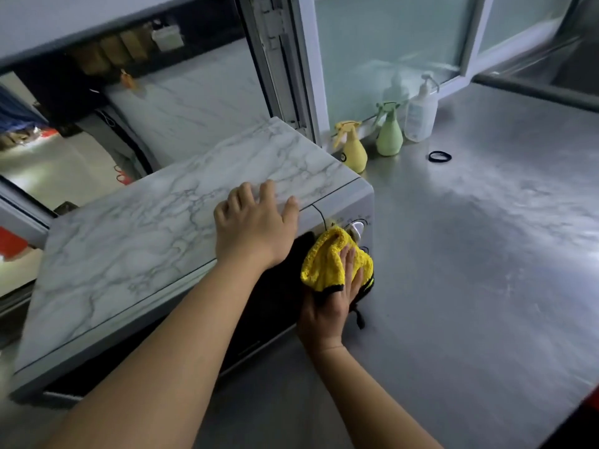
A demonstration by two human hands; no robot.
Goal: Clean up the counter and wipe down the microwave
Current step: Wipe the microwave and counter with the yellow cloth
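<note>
The microwave (155, 241) has a marble-patterned top, a dark door and a silver control panel with a dial, and stands on the steel counter (486, 254). My left hand (256, 225) rests flat on the front edge of the microwave's top, fingers spread. My right hand (334, 303) holds a yellow cloth (327, 260) and presses it against the microwave's front, where the door meets the control panel. The cloth covers the lower part of the panel.
A yellow spray bottle (353, 150), a green spray bottle (389, 134) and a white pump bottle (421, 111) stand along the window ledge behind the microwave. A black hair tie (440, 156) lies on the counter. A window frame rises at the back.
</note>
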